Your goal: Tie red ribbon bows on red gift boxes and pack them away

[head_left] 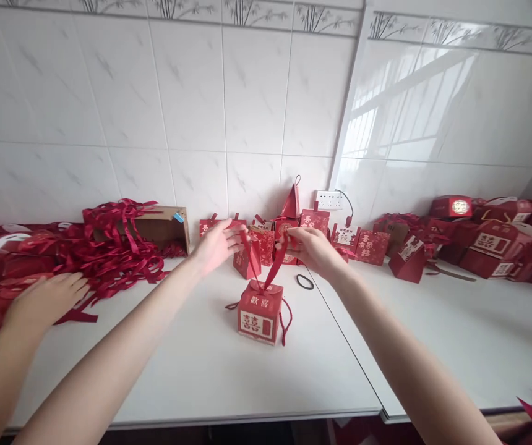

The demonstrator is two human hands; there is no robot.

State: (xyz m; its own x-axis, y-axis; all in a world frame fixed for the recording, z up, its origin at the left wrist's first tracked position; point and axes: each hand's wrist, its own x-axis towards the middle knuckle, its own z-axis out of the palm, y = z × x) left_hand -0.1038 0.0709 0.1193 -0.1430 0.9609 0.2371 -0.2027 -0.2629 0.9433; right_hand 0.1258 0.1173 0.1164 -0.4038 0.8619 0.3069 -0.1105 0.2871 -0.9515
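A small red gift box with gold characters stands on the white table in front of me. Two ends of a dark red ribbon rise from its top. My left hand pinches the left end and my right hand pinches the right end. Both hands are held above and behind the box, and the ribbon ends are drawn up and slightly apart. Thin red cord handles hang down at the box's sides.
Another person's hand lies flat on a heap of red ribbons at the left. A cardboard box sits behind the heap. Red gift boxes line the wall and pile up at the right. A black hair band lies near a wall socket.
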